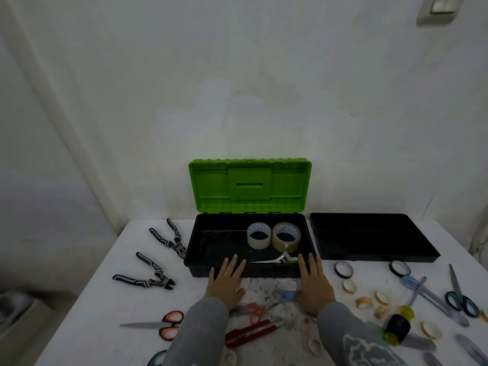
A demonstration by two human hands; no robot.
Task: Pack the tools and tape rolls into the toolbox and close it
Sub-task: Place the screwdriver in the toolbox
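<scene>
Resting our left hand (pixel 227 278) and right hand (pixel 314 281) flat, fingers straight and empty, against the front of the black plastic toolbox (pixel 269 271), we likely steady it for loading; two clear tape rolls (pixel 259 235) and a silver wrench (pixel 277 258) lie inside, while striped-handled pliers (pixel 169 239) wait beside it.

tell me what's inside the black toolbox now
Two clear tape rolls stand side by side near the back; a metal wrench lies at the front right. The toolbox front wall and the fingers of the left hand and right hand hide the nearest strip of floor.
</scene>
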